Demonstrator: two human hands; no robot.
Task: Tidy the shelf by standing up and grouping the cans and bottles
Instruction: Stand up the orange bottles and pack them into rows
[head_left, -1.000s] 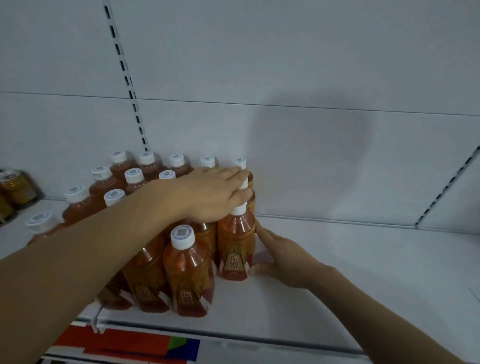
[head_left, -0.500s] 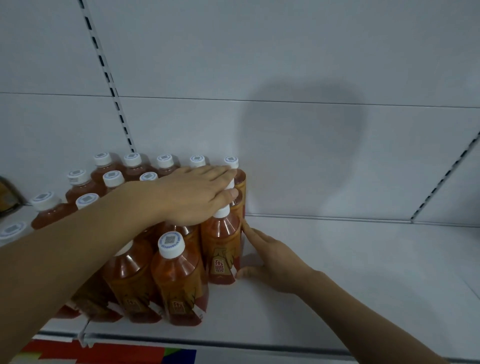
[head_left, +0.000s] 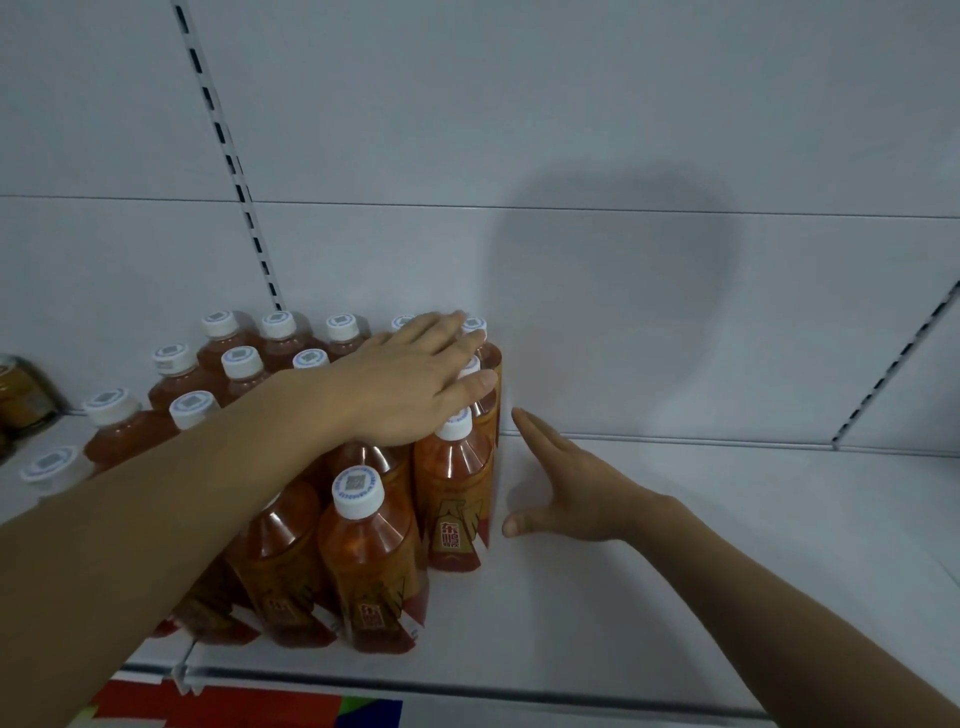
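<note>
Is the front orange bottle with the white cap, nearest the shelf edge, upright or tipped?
Upright. The orange plastic bottle with the white cap stands on its base on the white shelf, cap uppermost, label facing forward, packed against neighbouring bottles.

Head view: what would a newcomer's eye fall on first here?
The block of upright orange bottles with white caps at the shelf's left. The left hand lies flat across their caps, and the right hand is open on the white shelf just right of the block.

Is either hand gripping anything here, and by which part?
Nothing gripped. Left hand lies flat on the bottle caps; right hand is open beside the bottles.
</note>
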